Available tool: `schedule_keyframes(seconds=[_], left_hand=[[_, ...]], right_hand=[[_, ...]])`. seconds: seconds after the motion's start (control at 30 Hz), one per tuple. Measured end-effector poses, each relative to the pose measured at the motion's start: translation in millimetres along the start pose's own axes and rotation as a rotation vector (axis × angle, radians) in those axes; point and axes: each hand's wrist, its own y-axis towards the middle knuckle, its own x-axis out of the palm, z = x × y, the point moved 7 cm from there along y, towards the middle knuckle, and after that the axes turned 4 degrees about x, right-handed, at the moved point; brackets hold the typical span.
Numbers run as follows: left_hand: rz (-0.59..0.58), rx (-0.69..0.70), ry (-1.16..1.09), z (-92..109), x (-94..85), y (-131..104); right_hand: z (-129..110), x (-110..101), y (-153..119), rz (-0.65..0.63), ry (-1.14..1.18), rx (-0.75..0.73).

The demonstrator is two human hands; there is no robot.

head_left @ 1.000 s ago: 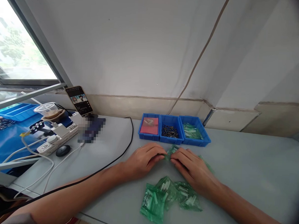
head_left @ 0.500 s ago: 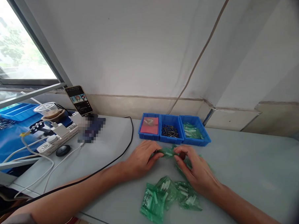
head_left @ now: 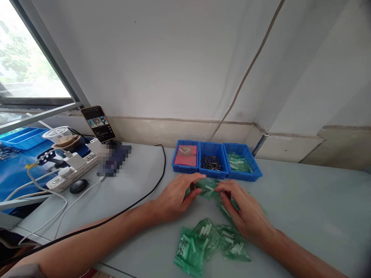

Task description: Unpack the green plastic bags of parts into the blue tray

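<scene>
Between my two hands is a green plastic bag [head_left: 208, 188], raised near the front of the blue bins. My left hand [head_left: 178, 196] grips its left end between thumb and fingers. At the other end, my right hand [head_left: 242, 207] pinches the bag with thumb and forefinger. More green plastic [head_left: 224, 208] lies partly hidden beneath my right hand. Closer to me, several green bags lie together: one flat bag [head_left: 189, 254], one with white pieces [head_left: 207, 234], and another [head_left: 234, 243] to its right.
Three blue bins stand by the wall, with a red card [head_left: 185, 155], small dark metal parts [head_left: 211, 162] and green bags [head_left: 239, 162]. To the left are a phone [head_left: 98, 123], a power strip [head_left: 75, 169], a black mouse [head_left: 78, 186] and a black cable [head_left: 139, 200]. Another person's hand shows far left.
The held bag now shows wider between my hands, and my left fingers have lifted and spread a little. My right fingers have shifted slightly along its edge. The other bags stay put.
</scene>
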Motion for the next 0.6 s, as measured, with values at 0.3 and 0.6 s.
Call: schedule_keyframes(seconds=[0.3, 0.6], left_hand=[[-0.001, 0.032, -0.007, 6, -2.7, 4], [-0.059, 0.053, -0.021, 12, -3.4, 8]], right_hand=[[0, 0, 1, -0.009, -0.001, 0.043], [2, 3, 2, -0.051, 0.011, 0.039]])
